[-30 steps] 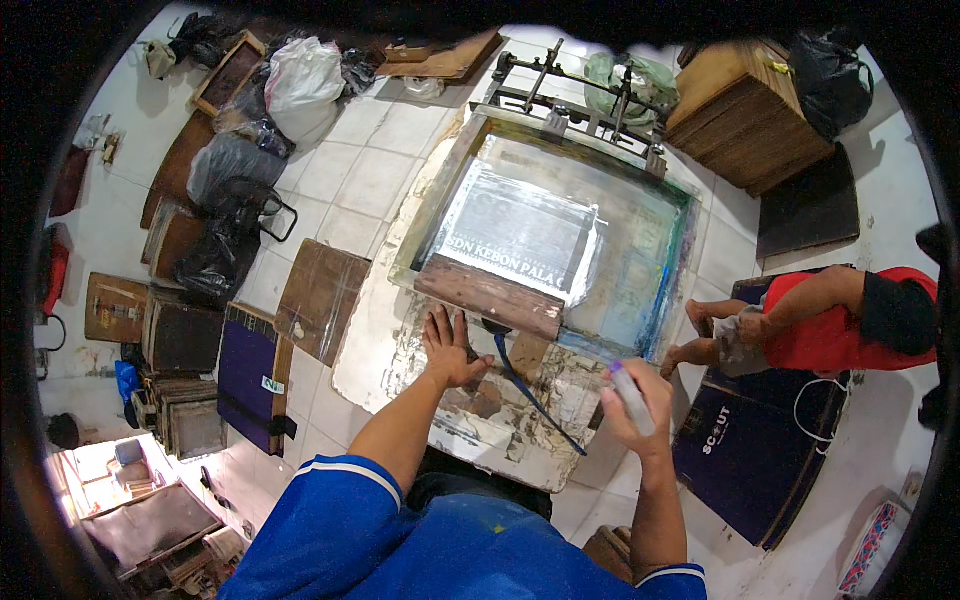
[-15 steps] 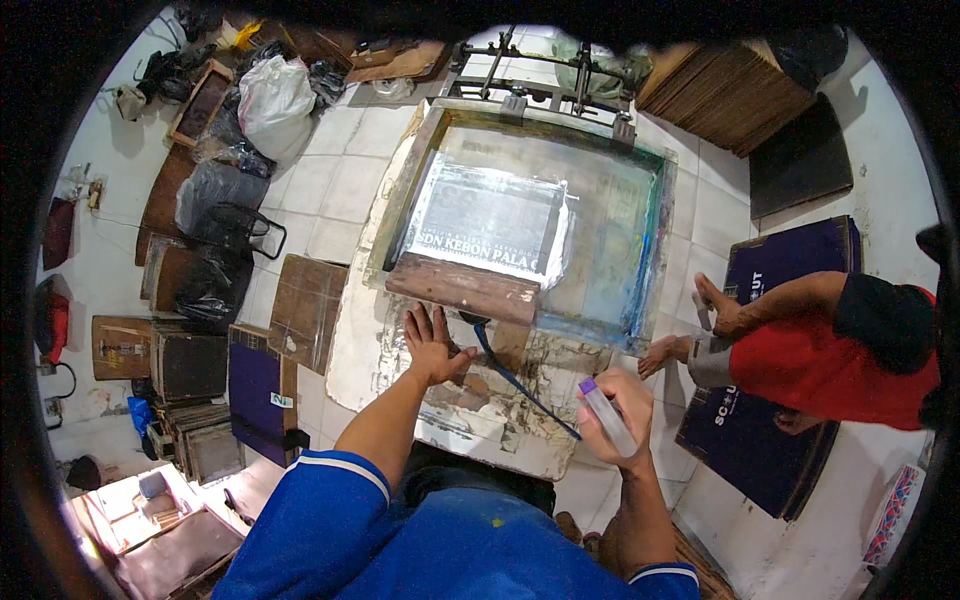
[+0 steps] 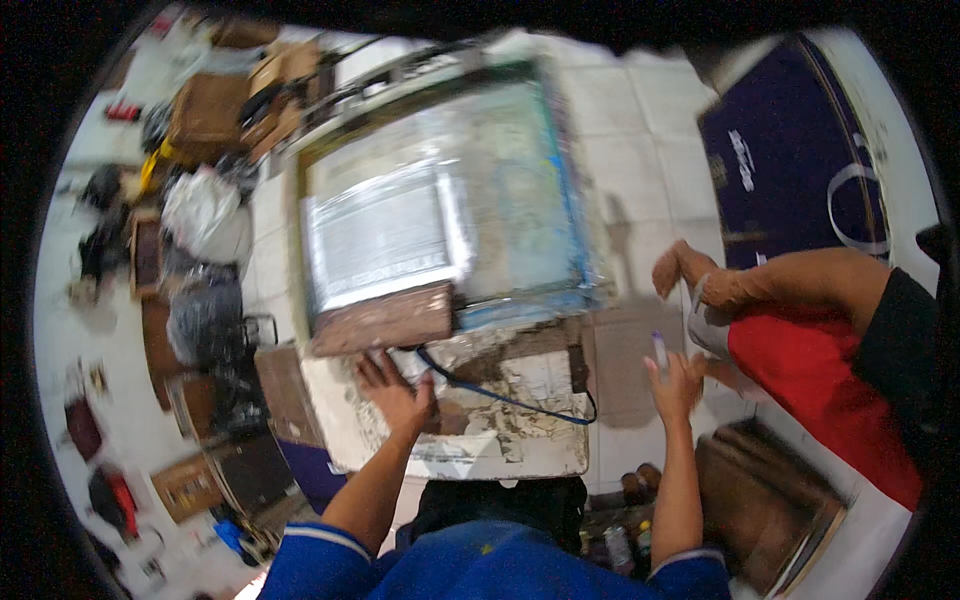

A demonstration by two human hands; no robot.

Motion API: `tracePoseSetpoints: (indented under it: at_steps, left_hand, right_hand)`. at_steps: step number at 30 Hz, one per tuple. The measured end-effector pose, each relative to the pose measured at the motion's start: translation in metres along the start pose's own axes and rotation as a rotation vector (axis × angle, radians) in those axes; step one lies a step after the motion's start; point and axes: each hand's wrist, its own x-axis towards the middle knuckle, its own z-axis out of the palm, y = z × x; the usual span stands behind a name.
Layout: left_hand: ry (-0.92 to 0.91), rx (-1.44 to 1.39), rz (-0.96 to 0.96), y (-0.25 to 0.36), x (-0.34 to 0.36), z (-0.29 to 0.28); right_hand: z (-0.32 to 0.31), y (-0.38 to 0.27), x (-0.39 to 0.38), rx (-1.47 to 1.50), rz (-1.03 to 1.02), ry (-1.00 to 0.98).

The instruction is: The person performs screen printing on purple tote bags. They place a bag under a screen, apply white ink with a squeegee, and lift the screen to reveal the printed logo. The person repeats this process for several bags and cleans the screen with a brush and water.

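Note:
The picture is motion-blurred. My left hand [image 3: 395, 395] lies flat with fingers spread on a stained white table [image 3: 480, 450], just below a brown wooden block [image 3: 385, 318] at the near edge of a screen-printing frame [image 3: 450, 200]. A blue cord [image 3: 505, 397] runs across the table to the right of that hand. My right hand [image 3: 672, 385] is raised past the table's right edge and holds a small white bottle with a purple tip [image 3: 659, 349]. It is close to another person's hand [image 3: 682, 270].
A person in red clothing [image 3: 810, 370] sits on the tiled floor at the right. Dark blue bags [image 3: 800, 150] lie behind them. Bags, boxes and boards [image 3: 200, 220] crowd the floor at the left. A brown board [image 3: 760, 490] lies at lower right.
The view has swung and blurred. My right hand has moved right, off the table, toward the seated person, still holding the bottle. My left hand stays flat on the table.

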Motion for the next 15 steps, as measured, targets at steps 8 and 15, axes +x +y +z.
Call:
tracePoseSetpoints:
  at_steps: [8,15]
  left_hand:
    - [0.000,-0.009,0.045,-0.004,-0.001,0.009]
    - [0.001,0.020,0.056,-0.004,-0.002,0.011]
  right_hand:
    - [0.244,0.051,0.064,0.212,-0.095,-0.307]
    - [0.374,0.002,0.099,0.202,-0.411,-0.532]
